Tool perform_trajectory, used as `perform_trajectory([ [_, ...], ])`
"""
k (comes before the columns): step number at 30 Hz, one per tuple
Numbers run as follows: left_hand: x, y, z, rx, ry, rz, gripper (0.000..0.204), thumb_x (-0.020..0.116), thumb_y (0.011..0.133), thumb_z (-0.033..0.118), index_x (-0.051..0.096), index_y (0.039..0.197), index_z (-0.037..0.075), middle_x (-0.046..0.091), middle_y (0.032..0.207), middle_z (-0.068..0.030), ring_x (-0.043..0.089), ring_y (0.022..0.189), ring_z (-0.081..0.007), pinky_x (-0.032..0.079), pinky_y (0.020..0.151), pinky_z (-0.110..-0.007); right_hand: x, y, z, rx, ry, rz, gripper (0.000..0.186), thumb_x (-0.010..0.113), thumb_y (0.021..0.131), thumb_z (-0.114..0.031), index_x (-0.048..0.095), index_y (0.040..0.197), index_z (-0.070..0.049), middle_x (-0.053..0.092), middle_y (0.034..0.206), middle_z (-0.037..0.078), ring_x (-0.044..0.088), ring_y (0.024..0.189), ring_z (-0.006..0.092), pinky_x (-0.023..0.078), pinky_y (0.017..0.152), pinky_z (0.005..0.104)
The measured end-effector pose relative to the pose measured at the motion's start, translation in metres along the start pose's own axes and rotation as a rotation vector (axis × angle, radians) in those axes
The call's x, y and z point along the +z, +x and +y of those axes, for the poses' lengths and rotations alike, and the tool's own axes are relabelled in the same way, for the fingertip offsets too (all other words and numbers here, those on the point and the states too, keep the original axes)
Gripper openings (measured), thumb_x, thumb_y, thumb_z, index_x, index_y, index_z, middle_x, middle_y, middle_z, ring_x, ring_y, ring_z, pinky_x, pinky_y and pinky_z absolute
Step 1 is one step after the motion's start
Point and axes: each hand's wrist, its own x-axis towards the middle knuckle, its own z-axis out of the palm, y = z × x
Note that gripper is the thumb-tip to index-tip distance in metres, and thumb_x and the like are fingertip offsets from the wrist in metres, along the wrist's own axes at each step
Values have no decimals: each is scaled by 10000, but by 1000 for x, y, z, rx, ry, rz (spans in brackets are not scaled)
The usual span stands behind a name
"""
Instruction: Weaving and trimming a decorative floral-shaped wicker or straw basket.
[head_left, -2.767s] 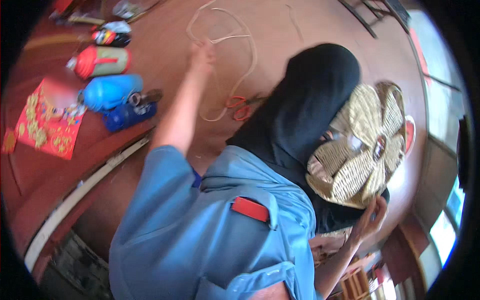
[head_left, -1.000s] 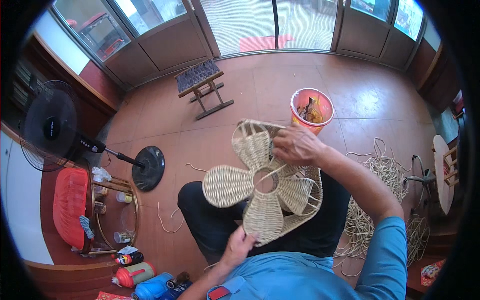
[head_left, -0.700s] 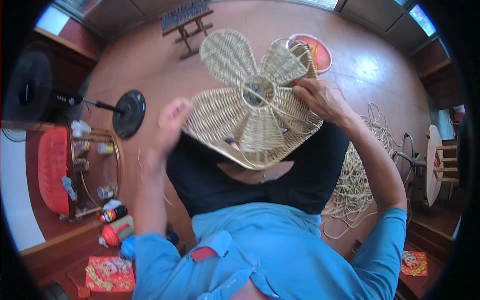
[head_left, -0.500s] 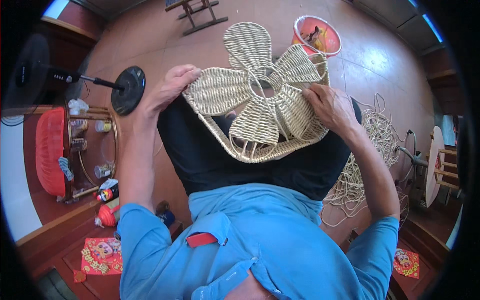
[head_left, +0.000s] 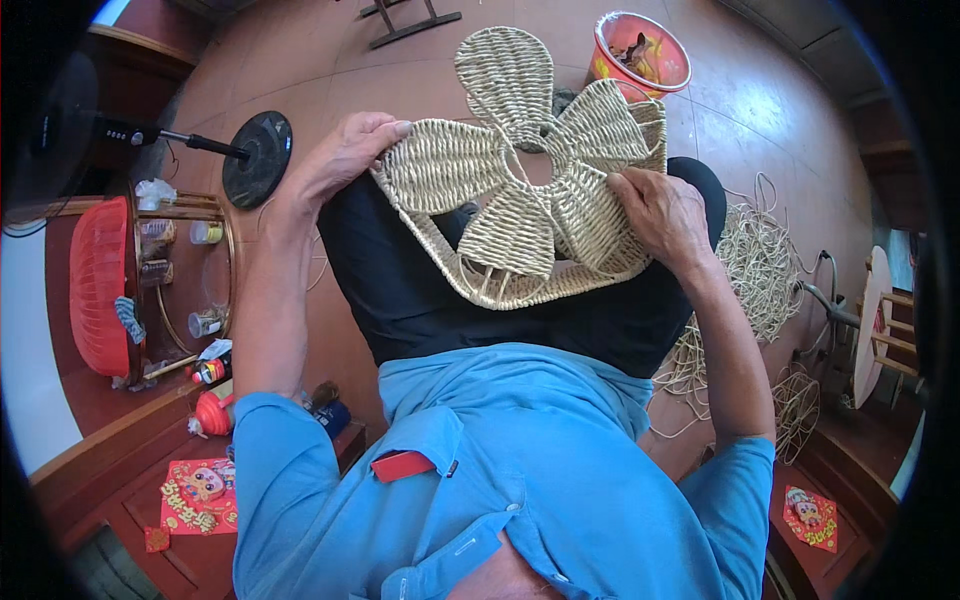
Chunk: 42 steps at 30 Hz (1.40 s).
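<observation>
A woven basket piece (head_left: 508,240) of pale twisted cord rests across my lap, shaped as a flower with broad petals around an open ring. A braided rim runs along its near side, where a few bare frame rods show below the lowest petal. My left hand (head_left: 345,160) is closed on the tip of the left petal, thumb on top. My right hand (head_left: 662,215) grips the right side, its thumb on the lower right petal and the other fingers mostly hidden. The upper right petal has an unwoven gap at its outer end.
Loose pale cord (head_left: 750,270) lies heaped on the floor at right. Beyond the basket stands a red bucket (head_left: 645,85) with scraps inside. A fan with a round black base (head_left: 256,160) is at left, near a shelf with jars (head_left: 207,232) and a red plastic cover (head_left: 98,290).
The woven piece appears slightly higher in view and a little to the right. Both hands keep their hold on it.
</observation>
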Motion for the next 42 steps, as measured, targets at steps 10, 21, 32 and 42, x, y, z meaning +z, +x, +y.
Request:
perform_trajectory([
  [10,22,-22,-23,-129,160,68,401,568,1163,299,759,1148,-53,753,971,-44,685,892,-124,529,815,-317,-12,8,7,-70,-11,-23,406,596,1093,-421,799,1042,-74,771,968,227,746,958,446,566,873,549],
  [21,30,-48,60,231,346,672,311,633,1118,264,781,1185,-1,766,921,-147,766,924,-247,578,872,-358,-11,-3,-17,-89,-64,314,246,692,1059,-280,817,1098,-72,789,1105,137,762,1030,360,584,914,475],
  [32,61,-148,86,304,-177,84,320,611,1128,105,687,1427,24,707,917,19,620,813,-52,477,755,-228,-3,-25,-102,-608,620,71,158,696,1071,-170,681,1133,-26,698,999,161,718,931,389,570,779,452],
  [42,31,-187,-13,-248,971,445,248,587,1108,156,751,1238,22,765,1058,-109,728,1061,-329,553,962,-448,17,-81,-79,-211,607,-155,198,669,1122,-229,722,1113,-39,695,881,137,711,785,313,567,728,421],
])
